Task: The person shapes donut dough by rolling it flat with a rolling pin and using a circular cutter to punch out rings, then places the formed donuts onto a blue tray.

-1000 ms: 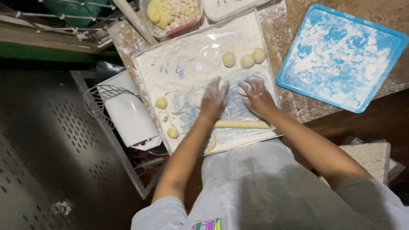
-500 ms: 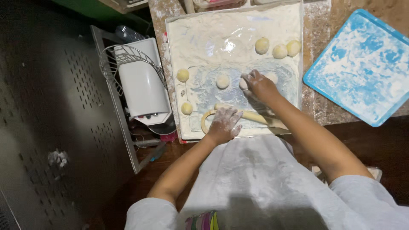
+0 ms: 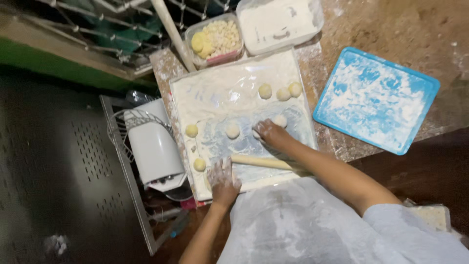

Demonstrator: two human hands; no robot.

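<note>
White flour coats the board [image 3: 215, 93]; the left hand [image 3: 223, 179] lies flat and empty, the right hand [image 3: 270, 133] cups one dough ball [image 3: 280, 120], six balls beyond unrolled.

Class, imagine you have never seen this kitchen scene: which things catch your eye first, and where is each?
The bright blue tray dusted with flour stands out at right on the brown counter. In the middle lies a floured white board dotted with small dough balls, a wooden rolling pin along its near edge. The right hand rests among the balls; the left hand presses flat at the board's near edge.
</note>
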